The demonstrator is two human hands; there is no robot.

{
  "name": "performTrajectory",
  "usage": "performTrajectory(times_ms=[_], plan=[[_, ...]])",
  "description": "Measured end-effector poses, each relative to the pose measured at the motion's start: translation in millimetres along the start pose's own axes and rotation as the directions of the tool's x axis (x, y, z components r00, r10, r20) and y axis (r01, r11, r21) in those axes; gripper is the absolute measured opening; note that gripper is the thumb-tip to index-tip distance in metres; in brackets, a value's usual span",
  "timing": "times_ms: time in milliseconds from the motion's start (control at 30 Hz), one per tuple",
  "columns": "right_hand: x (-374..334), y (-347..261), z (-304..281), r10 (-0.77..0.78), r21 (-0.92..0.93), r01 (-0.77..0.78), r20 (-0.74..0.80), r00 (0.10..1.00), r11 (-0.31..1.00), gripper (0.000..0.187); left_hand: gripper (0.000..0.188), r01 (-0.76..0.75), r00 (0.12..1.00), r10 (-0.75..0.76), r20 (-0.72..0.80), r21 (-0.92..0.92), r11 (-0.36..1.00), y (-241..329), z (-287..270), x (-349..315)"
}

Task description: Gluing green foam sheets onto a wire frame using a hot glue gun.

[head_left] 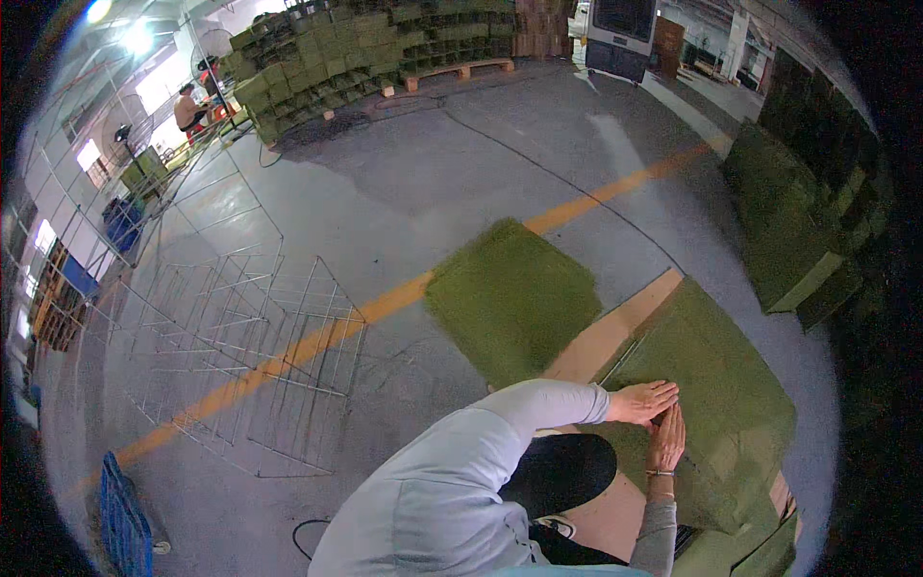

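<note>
Here, green mat [716, 385] under both hands [654, 418]

2 hands [646, 402] – 2 green mats [514, 298] – 1 wire rack [255, 356].

- We see stacked green boxes [317, 58] on wooden pallets, far beyond our fingers [663, 394] and to their left.
- A second stack of dark green boxes [817, 192] stands well off to the right of the fingers, past the orange floor line.
- Brown cartons [543, 29] are piled at the far wall, straight ahead of the fingers.
- We can make out no labels, signs or screens.
</note>
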State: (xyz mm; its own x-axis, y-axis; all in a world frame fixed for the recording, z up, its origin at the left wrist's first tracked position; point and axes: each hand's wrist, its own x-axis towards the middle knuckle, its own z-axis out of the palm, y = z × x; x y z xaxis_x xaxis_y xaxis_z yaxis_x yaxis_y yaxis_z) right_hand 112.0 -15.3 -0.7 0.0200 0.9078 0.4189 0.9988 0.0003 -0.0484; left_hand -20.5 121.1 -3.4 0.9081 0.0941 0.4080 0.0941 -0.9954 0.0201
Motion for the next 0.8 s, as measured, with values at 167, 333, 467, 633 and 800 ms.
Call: performTrajectory(times_ms=[167, 333, 467, 633, 800], plan=[[-11, 17, -9, -0.003, -0.024, 0.005, 0.075, 0.997, 1.000, 0.056, 0.091, -0.034, 0.995, 0.043, -0.088, 0.106, 0.994, 0, 2, -6], [-20, 21, -3, -0.037, -0.092, 0.034, -0.029, 0.999, 0.995, 0.057, 0.088, -0.037, 0.998, 0.041, -0.051, 0.094, 0.995, 0, 2, -3], [-19, 19, 1, 0.006, -0.124, -0.013, -0.055, 0.998, 0.992, 0.054, 0.081, -0.070, 0.995, 0.073, -0.061, 0.054, 0.996, -1, 6, -3], [-19, 12, -1, 0.035, -0.139, -0.045, -0.069, 0.997, 0.989, 0.054, 0.074, -0.070, 0.996, 0.072, -0.059, 0.047, 0.996, 4, 3, -5], [-25, 23, -12, 0.023, -0.107, -0.016, 0.067, 0.998, 0.994, 0.061, 0.072, -0.089, 0.991, 0.090, -0.096, 0.006, 0.996, 4, -8, -9]])
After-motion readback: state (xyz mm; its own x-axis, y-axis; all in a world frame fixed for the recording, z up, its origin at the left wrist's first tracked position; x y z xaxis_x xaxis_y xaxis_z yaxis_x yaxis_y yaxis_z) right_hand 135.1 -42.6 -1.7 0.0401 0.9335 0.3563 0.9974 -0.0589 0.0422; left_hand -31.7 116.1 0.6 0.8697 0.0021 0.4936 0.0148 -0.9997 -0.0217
